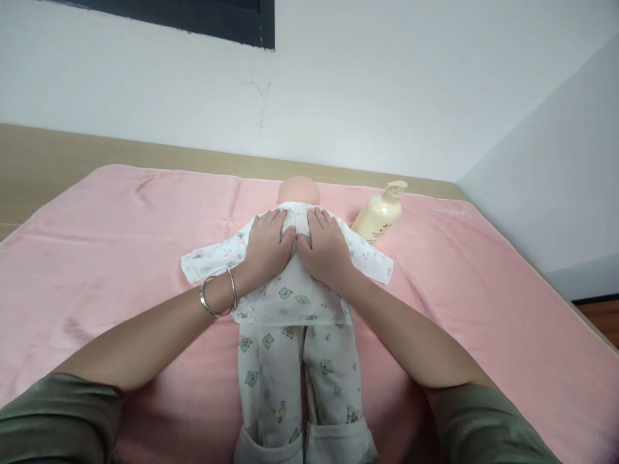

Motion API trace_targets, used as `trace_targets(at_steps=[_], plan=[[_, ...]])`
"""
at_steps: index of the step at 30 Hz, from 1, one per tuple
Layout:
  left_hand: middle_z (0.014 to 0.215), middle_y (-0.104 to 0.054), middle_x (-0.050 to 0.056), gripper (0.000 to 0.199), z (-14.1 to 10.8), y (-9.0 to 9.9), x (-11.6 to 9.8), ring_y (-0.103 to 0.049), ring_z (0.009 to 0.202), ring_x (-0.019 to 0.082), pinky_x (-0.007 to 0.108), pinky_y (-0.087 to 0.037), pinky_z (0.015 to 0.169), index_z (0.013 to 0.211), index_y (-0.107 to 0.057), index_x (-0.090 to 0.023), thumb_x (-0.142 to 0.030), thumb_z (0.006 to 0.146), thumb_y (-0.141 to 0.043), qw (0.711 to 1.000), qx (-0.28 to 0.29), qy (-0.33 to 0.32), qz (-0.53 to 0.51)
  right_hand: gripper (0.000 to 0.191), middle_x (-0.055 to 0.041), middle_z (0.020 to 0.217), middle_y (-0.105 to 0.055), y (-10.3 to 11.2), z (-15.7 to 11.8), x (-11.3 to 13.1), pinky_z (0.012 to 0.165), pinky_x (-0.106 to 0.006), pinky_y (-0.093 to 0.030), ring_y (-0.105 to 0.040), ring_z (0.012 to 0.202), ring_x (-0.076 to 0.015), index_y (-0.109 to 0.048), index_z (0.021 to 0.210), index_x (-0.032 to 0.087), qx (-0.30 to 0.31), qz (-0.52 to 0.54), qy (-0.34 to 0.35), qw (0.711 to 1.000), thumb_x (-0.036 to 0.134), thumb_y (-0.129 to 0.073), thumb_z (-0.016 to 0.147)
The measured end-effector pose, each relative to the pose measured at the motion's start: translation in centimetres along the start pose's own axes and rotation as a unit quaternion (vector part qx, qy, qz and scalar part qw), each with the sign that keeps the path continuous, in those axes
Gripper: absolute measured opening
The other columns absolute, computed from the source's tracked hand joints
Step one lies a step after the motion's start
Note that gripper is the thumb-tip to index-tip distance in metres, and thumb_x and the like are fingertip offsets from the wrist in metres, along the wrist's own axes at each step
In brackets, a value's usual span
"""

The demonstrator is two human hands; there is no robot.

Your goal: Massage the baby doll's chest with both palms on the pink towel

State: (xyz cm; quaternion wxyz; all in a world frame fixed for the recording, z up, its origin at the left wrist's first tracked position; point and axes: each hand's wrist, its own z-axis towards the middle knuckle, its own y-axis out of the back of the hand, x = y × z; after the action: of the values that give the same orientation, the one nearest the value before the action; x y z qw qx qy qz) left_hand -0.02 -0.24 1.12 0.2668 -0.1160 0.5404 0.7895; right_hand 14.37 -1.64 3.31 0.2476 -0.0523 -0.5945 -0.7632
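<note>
A baby doll (298, 191) lies stretched out, its bare round head pointing away from me. It wears a white printed top (302, 299) and matching trousers (273, 380) with turned-up cuffs. My left hand (269, 241) rests flat on the left side of the doll's upper body, fingers pointing toward its head. On the right side, my right hand (324, 245) lies flat in the same way, the two thumbs close together. Neither hand grips anything. The doll's face does not show, and its hands are hidden in the sleeves.
A pink sheet (159, 348) spreads under the doll on a wooden surface (48, 154). Beyond the doll's right-hand sleeve, a cream pump bottle (378, 214) leans or lies tilted. White walls (362, 84) rise at the back and right.
</note>
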Motion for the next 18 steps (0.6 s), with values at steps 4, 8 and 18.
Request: trace_targets(at_steps=[4, 8, 18], plan=[[0.139, -0.062, 0.017, 0.049, -0.10, 0.20, -0.18, -0.054, 0.131, 0.031, 0.058, -0.033, 0.119, 0.133, -0.057, -0.012, -0.032, 0.098, -0.029, 1.000, 0.008, 0.003, 0.001, 0.066, -0.0205, 0.161, -0.040, -0.02, 0.01, -0.06, 0.125, -0.062, -0.024, -0.030, 0.153, -0.0368, -0.042, 0.152, 0.003, 0.002, 0.017, -0.012, 1.000, 0.033, -0.039, 0.093], [0.141, -0.061, 0.016, 0.049, -0.23, 0.32, -0.36, -0.052, 0.134, 0.031, 0.060, -0.029, 0.121, 0.134, -0.056, -0.015, -0.032, 0.098, -0.028, 1.000, 0.007, 0.010, 0.002, 0.065, -0.0203, 0.161, -0.040, 0.11, 0.19, -0.14, 0.124, -0.063, -0.024, -0.031, 0.153, -0.0379, -0.043, 0.151, 0.005, 0.011, 0.031, -0.018, 0.999, 0.034, -0.039, 0.093], [0.142, -0.060, 0.016, 0.048, -0.32, 0.59, -0.70, -0.051, 0.136, 0.031, 0.056, -0.033, 0.119, 0.134, -0.056, -0.015, -0.032, 0.099, -0.028, 0.999, 0.023, 0.018, 0.012, 0.037, -0.0169, 0.122, -0.067, 0.70, 0.64, -0.26, 0.114, -0.057, -0.038, -0.055, 0.122, -0.0352, -0.063, 0.114, 0.015, -0.020, 0.064, 0.003, 0.998, 0.033, -0.044, 0.088]])
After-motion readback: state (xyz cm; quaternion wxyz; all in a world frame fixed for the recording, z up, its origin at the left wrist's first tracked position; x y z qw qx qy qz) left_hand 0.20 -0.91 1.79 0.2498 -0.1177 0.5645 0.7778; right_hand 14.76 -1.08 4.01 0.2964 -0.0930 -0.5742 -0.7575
